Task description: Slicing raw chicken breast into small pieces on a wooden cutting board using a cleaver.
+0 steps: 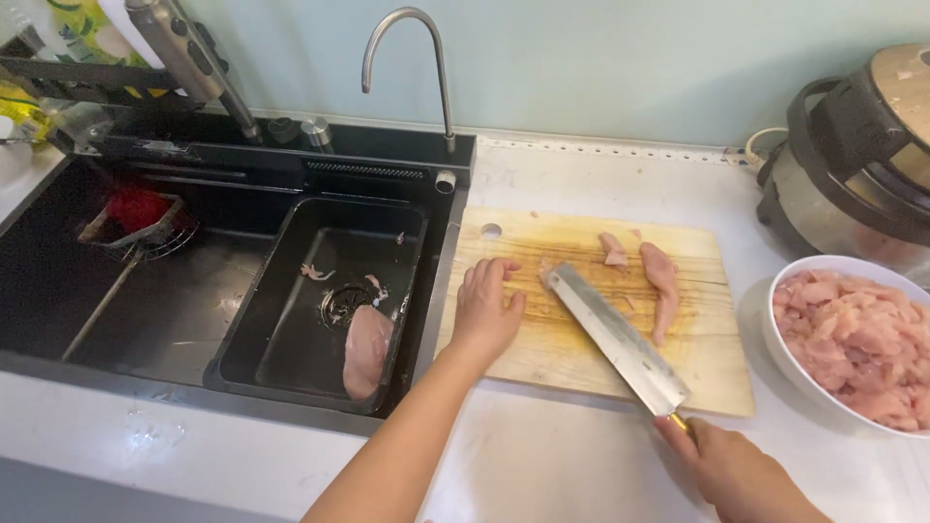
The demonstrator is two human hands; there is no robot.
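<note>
L hand [487, 310] flat at board [542, 358] left edge; R hand [731, 470] grips cleaver [615, 339].

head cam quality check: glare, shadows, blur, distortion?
Head view: even, soft light; mild glare on the cleaver blade and the faucet. Soft shadow under the left hand on the cutting board. The black sink reads dark, with little detail. Right hand cropped at the bottom edge. Slight wide-angle bending at the edges, seen at the cooker. No strong motion blur.
</note>
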